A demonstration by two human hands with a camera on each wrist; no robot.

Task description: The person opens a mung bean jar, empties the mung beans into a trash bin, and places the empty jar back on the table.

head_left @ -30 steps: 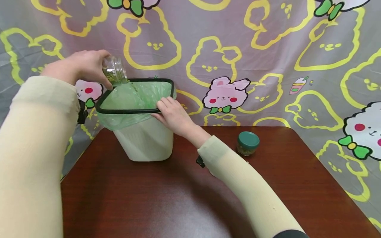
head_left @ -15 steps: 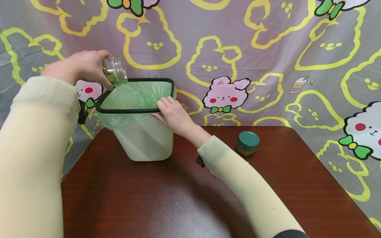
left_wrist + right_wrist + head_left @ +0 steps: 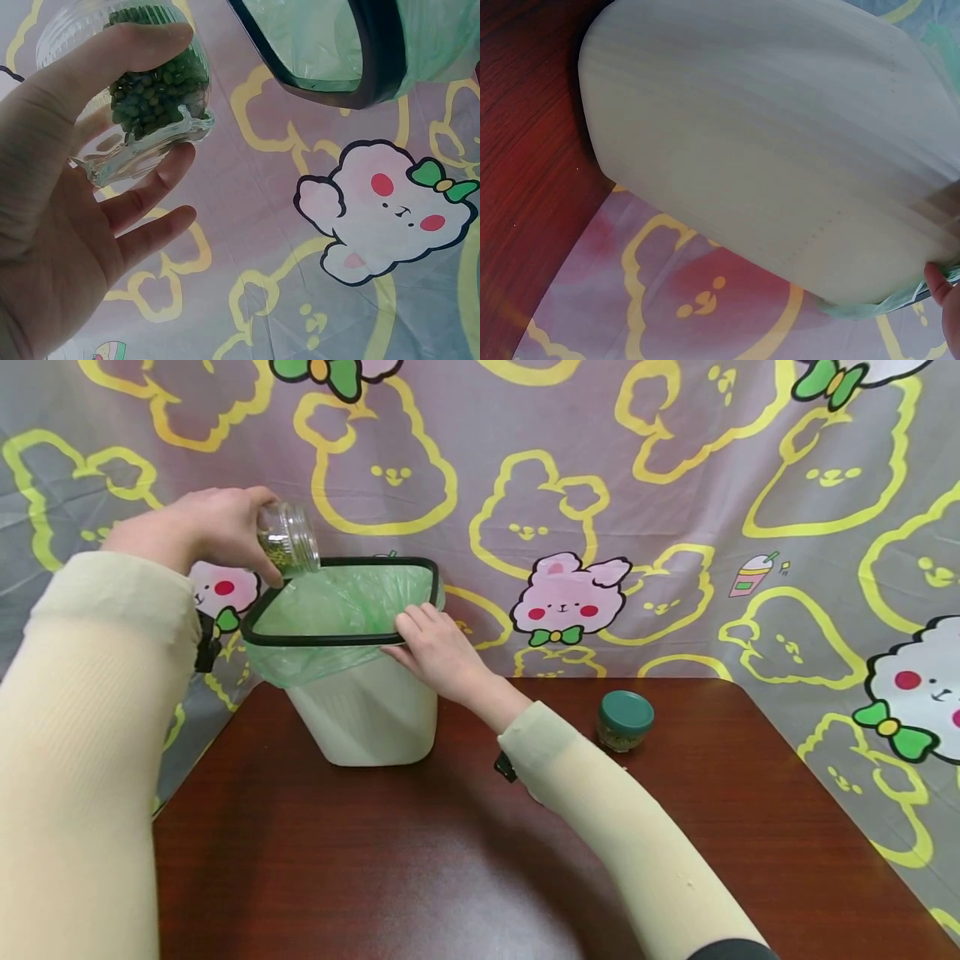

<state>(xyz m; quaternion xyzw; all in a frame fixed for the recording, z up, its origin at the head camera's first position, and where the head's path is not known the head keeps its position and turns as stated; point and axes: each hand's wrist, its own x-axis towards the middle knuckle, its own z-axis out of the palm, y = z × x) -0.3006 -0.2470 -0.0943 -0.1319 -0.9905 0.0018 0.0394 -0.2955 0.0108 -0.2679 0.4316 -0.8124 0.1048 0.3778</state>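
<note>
My left hand (image 3: 213, 531) grips a clear glass jar (image 3: 288, 539), tipped on its side with its mouth pointing right over the bin's back left rim. Small green beans (image 3: 154, 97) lie inside the jar in the left wrist view. Below stands a white trash bin (image 3: 371, 710), lined with a green plastic bag (image 3: 322, 602) under a black rim ring (image 3: 322, 640). With fingers over the rim and thumb outside, my right hand (image 3: 442, 652) holds the bin's front right corner. The right wrist view shows mostly the bin's side wall and the thumb (image 3: 936, 281).
A small glass jar (image 3: 625, 722) with a green lid and grainy contents stands on the right part of the brown wooden table (image 3: 450, 860). Directly behind the table hangs a patterned cloth (image 3: 675, 510).
One second ago, beans were falling from the jar's mouth into the bin; now no falling beans show. Both hands have stayed almost still.
</note>
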